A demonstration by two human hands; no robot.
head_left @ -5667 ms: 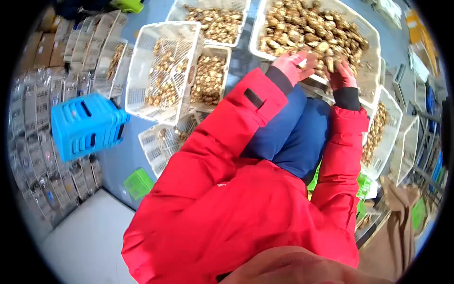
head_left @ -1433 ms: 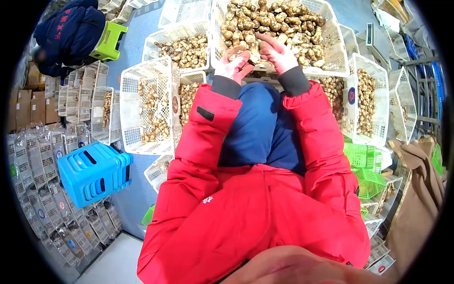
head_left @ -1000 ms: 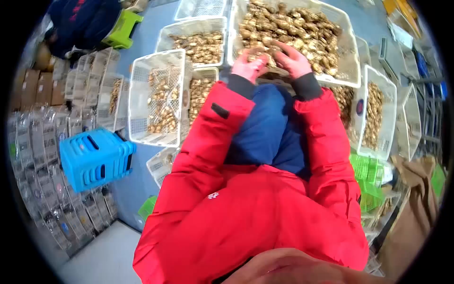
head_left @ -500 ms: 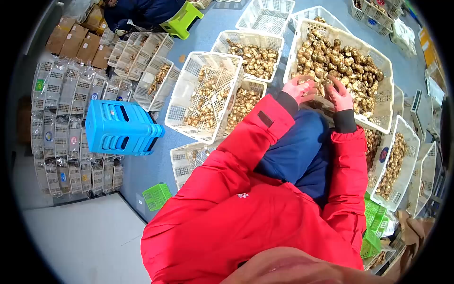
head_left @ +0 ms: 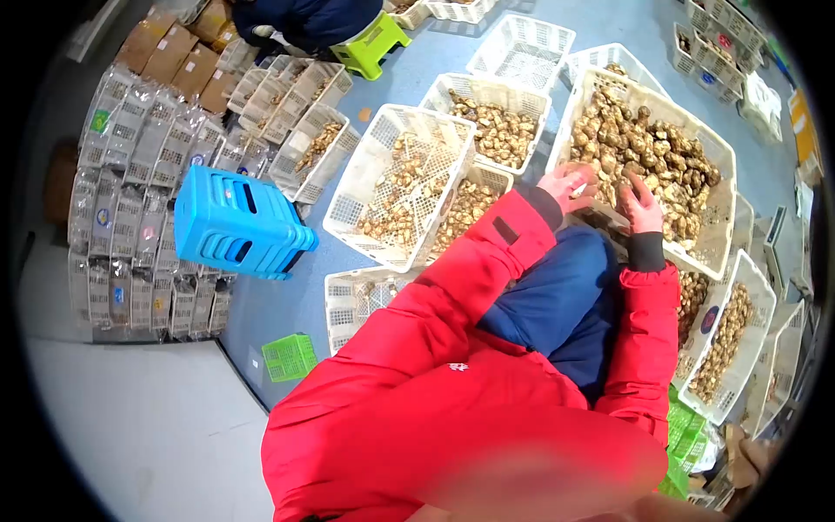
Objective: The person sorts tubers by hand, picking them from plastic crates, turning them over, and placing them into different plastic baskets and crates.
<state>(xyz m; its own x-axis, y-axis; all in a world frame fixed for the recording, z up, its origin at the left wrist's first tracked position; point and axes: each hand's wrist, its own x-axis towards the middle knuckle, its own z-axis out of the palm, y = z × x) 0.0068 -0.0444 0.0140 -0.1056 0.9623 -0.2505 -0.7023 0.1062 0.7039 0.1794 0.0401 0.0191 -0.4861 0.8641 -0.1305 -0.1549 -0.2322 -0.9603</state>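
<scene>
Both of my hands are at the near edge of a large white plastic crate (head_left: 729, 209) heaped with brown-and-cream mushrooms (head_left: 648, 139). The fingers of my left hand (head_left: 565, 184) are curled over the crate's near left corner, and a small whitish piece (head_left: 578, 190) shows at them; its kind is unclear. My right hand (head_left: 642, 207) is close beside it, fingers bent around a brown mushroom (head_left: 623, 193). My palms and part of what lies between the hands are hidden.
To the left, a mesh crate (head_left: 348, 196) with mushrooms overlaps other mushroom crates (head_left: 539, 104). A blue stool (head_left: 230, 217) stands farther left, near wrapped, stacked crates (head_left: 148, 209). A person (head_left: 304, 17) sits by a green stool (head_left: 374, 45). More crates (head_left: 739, 344) are at right.
The whole view has shifted, so most things sit farther right and lower. A whitish piece now shows at my left hand. Both hands stay by the same crate.
</scene>
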